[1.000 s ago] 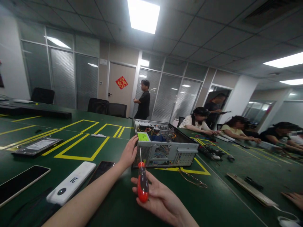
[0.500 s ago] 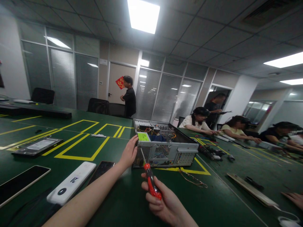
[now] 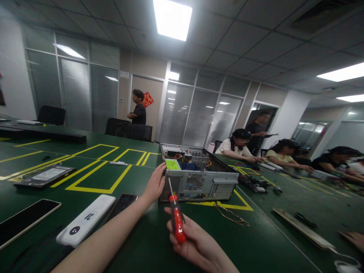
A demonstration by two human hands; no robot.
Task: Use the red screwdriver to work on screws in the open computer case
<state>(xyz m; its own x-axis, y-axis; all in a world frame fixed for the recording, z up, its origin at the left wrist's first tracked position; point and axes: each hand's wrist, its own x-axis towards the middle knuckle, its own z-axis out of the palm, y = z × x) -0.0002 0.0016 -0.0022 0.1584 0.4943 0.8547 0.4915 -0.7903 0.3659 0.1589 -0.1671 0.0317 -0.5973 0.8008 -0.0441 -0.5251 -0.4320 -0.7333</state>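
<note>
An open grey computer case (image 3: 199, 178) lies on the green table (image 3: 256, 242), its rear panel facing me and cables showing inside. My left hand (image 3: 155, 184) rests against the case's left rear corner, fingers curled on the edge. My right hand (image 3: 196, 244) is closed around the red handle of a screwdriver (image 3: 176, 216). The screwdriver's metal shaft points up at the rear panel near the left corner.
A white device (image 3: 85, 219), two dark phones (image 3: 27, 218) and a flat drive (image 3: 45, 175) lie to the left. A metal strip (image 3: 303, 227), cables and tools lie right. Several people sit at the table's right side; one stands by the far door. Another person's hand (image 3: 354, 239) shows at right.
My right hand closed from an open palm around the screwdriver handle and shifted it slightly. The person in the background walked left past the door. My left hand stayed put.
</note>
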